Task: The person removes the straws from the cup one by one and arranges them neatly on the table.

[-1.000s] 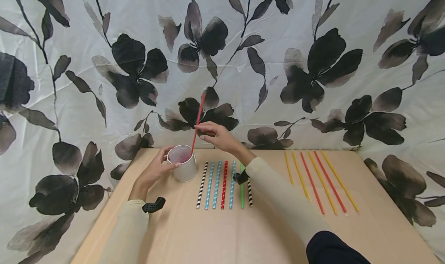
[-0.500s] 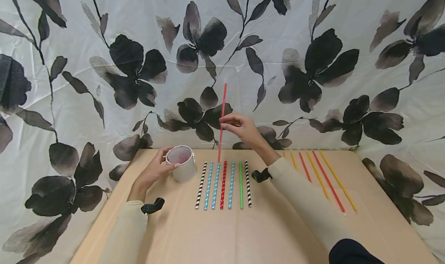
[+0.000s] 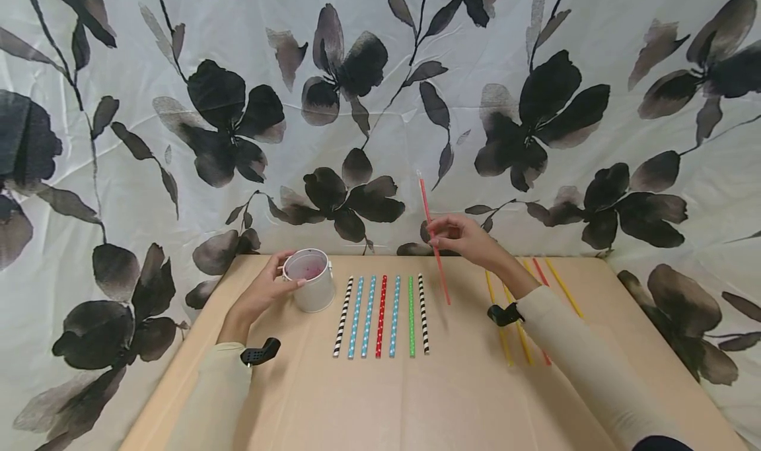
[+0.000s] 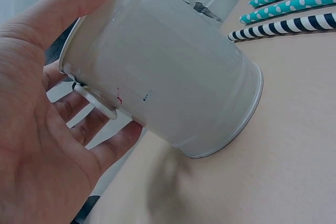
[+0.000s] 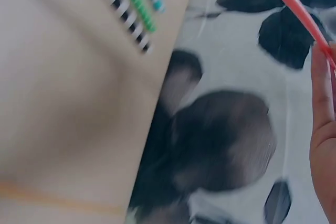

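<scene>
A small white metal pail (image 3: 310,286) stands at the left of the table, pinkish inside. My left hand (image 3: 270,289) holds it by the upper side, thumb near the rim and fingers around the wall; its side handle (image 4: 97,102) shows in the left wrist view. My right hand (image 3: 466,241) pinches a plain red straw (image 3: 438,266) near its middle, raised and slightly tilted, right of the row of patterned straws. That row has striped straws (image 3: 341,319) at both ends, with blue dotted ones (image 3: 368,319), a red dotted one (image 3: 381,319) and a green one (image 3: 411,319) between.
Several plain yellow (image 3: 565,287) and red straws (image 3: 541,271) lie at the right, partly covered by my right forearm. A floral cloth (image 3: 440,140) hangs behind the wooden table (image 3: 368,405), whose far edge runs just beyond the pail.
My right hand has carried the red straw rightward, from the pail's mouth past the patterned straws. The straw's lean has turned the other way. My left hand and the pail have stayed put.
</scene>
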Tool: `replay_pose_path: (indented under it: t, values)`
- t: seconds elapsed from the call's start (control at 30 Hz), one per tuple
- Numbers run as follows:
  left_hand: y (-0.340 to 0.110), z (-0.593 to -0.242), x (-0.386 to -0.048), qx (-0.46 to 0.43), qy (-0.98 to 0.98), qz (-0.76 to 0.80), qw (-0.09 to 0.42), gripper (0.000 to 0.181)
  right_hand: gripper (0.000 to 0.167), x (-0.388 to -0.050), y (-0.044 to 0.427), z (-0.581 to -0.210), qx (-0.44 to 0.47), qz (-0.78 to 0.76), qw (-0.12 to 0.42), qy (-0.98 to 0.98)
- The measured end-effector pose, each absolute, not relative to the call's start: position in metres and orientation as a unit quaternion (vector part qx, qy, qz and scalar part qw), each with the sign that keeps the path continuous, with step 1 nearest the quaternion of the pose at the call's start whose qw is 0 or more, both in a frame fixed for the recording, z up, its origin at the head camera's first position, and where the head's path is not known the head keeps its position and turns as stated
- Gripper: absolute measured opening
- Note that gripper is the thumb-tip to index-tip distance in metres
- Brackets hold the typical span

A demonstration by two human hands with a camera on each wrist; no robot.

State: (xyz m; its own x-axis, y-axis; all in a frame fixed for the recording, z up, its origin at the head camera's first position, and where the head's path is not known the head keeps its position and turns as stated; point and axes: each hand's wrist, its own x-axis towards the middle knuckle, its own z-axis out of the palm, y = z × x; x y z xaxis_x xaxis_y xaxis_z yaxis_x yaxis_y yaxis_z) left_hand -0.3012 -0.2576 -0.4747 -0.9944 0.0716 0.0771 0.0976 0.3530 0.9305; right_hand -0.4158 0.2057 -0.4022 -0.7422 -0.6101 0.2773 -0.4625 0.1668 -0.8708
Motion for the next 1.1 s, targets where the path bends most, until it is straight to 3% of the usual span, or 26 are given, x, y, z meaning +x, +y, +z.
replay_pose_path:
  t: [0.37, 0.6, 1.1]
  values:
    - [-0.258, -0.475, -0.300, -0.054, -0.821, -0.568, 0.010, 0.084, 0.027, -0.413, 0.315, -0.425, -0.299, -0.489, 0.106, 0.813]
    - [-0.260, -0.475, -0.301, -0.057, -0.822, -0.567, 0.009, 0.084, 0.032, -0.407, 0.379, -0.429, -0.230, -0.450, 0.128, 0.854]
    - [-0.261, -0.476, -0.301, -0.060, -0.824, -0.564, 0.012, 0.083, 0.046, -0.404, 0.474, -0.459, -0.172, -0.385, 0.112, 0.900]
